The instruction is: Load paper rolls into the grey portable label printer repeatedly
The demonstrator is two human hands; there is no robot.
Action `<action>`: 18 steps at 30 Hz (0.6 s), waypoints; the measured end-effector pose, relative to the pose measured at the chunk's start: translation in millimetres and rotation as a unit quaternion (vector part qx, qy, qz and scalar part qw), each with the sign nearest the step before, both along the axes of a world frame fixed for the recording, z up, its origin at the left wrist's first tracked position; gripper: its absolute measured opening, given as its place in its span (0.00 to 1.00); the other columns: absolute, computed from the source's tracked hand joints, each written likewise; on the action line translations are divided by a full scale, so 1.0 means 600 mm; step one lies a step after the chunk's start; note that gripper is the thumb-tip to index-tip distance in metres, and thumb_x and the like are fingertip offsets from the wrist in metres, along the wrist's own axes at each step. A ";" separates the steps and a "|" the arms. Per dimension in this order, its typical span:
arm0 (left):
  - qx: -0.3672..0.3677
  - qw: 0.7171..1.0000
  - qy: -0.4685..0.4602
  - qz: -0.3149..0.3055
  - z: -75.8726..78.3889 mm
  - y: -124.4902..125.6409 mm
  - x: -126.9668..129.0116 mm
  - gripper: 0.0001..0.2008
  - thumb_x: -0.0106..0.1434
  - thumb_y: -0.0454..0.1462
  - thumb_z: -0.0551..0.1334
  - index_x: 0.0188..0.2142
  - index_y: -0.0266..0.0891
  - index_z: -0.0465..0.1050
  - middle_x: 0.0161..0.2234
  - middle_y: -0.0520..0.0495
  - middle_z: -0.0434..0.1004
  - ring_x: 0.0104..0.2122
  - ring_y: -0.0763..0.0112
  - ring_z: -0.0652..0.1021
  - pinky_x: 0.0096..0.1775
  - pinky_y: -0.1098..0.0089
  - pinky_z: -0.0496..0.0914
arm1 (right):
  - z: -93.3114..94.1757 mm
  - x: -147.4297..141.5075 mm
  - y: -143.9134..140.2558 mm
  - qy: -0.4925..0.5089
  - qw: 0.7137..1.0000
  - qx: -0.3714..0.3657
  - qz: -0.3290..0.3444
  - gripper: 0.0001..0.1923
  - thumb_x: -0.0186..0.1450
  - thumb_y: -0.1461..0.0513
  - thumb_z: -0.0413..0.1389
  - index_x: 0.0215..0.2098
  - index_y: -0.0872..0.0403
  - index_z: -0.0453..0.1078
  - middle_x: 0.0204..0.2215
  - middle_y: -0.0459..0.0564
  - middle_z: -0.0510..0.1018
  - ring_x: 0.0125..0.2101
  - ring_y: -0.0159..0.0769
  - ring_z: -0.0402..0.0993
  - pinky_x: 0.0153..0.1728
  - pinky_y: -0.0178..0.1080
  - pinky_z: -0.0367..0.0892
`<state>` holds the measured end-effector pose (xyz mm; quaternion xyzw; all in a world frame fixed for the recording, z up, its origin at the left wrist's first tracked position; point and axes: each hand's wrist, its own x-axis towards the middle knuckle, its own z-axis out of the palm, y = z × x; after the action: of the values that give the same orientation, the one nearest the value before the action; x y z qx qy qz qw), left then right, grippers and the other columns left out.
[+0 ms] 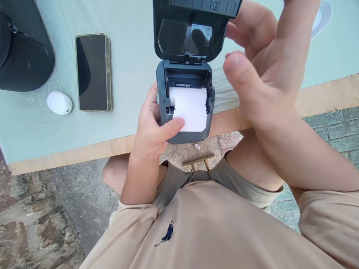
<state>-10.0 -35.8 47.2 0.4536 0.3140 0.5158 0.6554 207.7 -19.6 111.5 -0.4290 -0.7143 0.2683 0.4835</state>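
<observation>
Printer [185, 112] sits at the centre top of the head view, held over the table [70, 153] edge with its lid [193, 30] swung fully open and a white paper roll [190, 108] already seated in the bay. Left hand [153, 130] grips the printer body, thumb pressed on the paper. Right hand [263, 63], upper right, holds nothing, its fingers loosely curled beside the lid; closing the lid looks left to do.
</observation>
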 end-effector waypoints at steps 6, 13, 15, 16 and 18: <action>-0.006 1.000 0.016 0.010 0.004 -0.003 0.002 0.32 0.59 0.50 0.75 0.62 0.52 0.74 0.45 0.47 0.82 0.37 0.59 0.83 0.35 0.62 0.77 | -0.006 -0.008 -0.007 0.032 0.999 0.018 0.011 0.22 0.77 0.57 0.53 0.67 0.54 0.69 0.66 0.50 0.71 0.59 0.32 0.76 0.55 0.34 0.77; -0.013 0.999 0.041 0.021 0.000 -0.007 0.001 0.30 0.58 0.51 0.74 0.57 0.46 0.73 0.51 0.42 0.84 0.47 0.49 0.87 0.42 0.57 0.82 | -0.021 -0.002 -0.006 -0.054 0.996 0.023 0.059 0.16 0.76 0.54 0.54 0.57 0.52 0.70 0.56 0.52 0.76 0.62 0.37 0.71 0.50 0.39 0.76; 0.017 1.000 0.018 0.020 -0.022 0.001 0.002 0.33 0.58 0.53 0.74 0.59 0.46 0.72 0.51 0.42 0.84 0.48 0.48 0.87 0.40 0.58 0.83 | -0.023 -0.001 -0.004 -0.072 0.994 0.013 0.083 0.18 0.74 0.53 0.56 0.58 0.52 0.68 0.57 0.52 0.74 0.63 0.38 0.70 0.49 0.39 0.76; 0.036 0.999 0.006 0.021 -0.034 0.006 0.003 0.36 0.56 0.54 0.75 0.60 0.46 0.72 0.51 0.42 0.85 0.48 0.47 0.87 0.39 0.59 0.83 | -0.023 0.000 -0.003 -0.082 0.992 0.003 0.093 0.20 0.73 0.53 0.57 0.59 0.52 0.68 0.58 0.53 0.74 0.64 0.38 0.70 0.50 0.39 0.76; 0.069 0.997 -0.012 0.019 -0.050 0.015 0.004 0.43 0.51 0.58 0.78 0.61 0.45 0.71 0.51 0.41 0.85 0.48 0.46 0.87 0.37 0.60 0.83 | -0.024 0.001 -0.001 -0.082 0.990 -0.023 0.111 0.22 0.72 0.53 0.58 0.60 0.54 0.67 0.58 0.54 0.73 0.63 0.39 0.69 0.56 0.43 0.76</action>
<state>-7.4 -26.5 17.1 0.4855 0.2787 0.5538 0.6164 208.5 -19.9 97.4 -0.3782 -0.7885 0.3006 0.3806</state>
